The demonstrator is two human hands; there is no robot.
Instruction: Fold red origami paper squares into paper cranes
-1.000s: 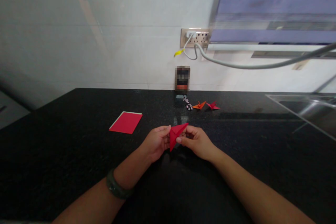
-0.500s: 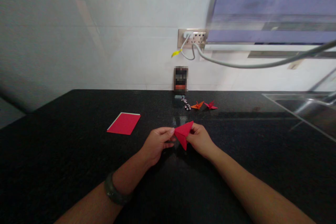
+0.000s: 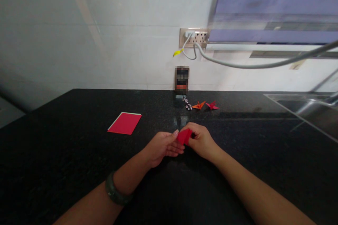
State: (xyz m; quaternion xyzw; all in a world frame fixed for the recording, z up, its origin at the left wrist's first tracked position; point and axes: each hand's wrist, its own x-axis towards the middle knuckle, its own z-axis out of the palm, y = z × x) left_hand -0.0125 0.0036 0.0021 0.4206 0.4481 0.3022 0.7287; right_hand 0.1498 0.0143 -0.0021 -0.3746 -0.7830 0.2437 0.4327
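Note:
A folded piece of red origami paper (image 3: 184, 136) is held between my two hands above the dark countertop. My left hand (image 3: 165, 146) pinches its left side between thumb and fingers. On the other side, my right hand (image 3: 202, 140) grips the paper, with its fingers curled around the edge and partly hidden. Beyond the hands, an orange paper crane (image 3: 199, 105) and a red paper crane (image 3: 212, 105) sit side by side. Flat on the counter to the left lies a stack of red paper squares (image 3: 125, 123), with a pale edge showing at the back.
A phone-like upright object (image 3: 182, 79), its front pixelated, leans at the wall, with a beaded strand (image 3: 187, 104) before it. A sink (image 3: 314, 109) is set into the countertop (image 3: 66, 168) at right. A grey cable (image 3: 250, 66) hangs from the wall socket (image 3: 195, 38).
The red paper has turned and its spread flaps are now gathered closer together, showing a smaller shape. My right fingers have shifted over its top, and the left fingers lie lower beneath it.

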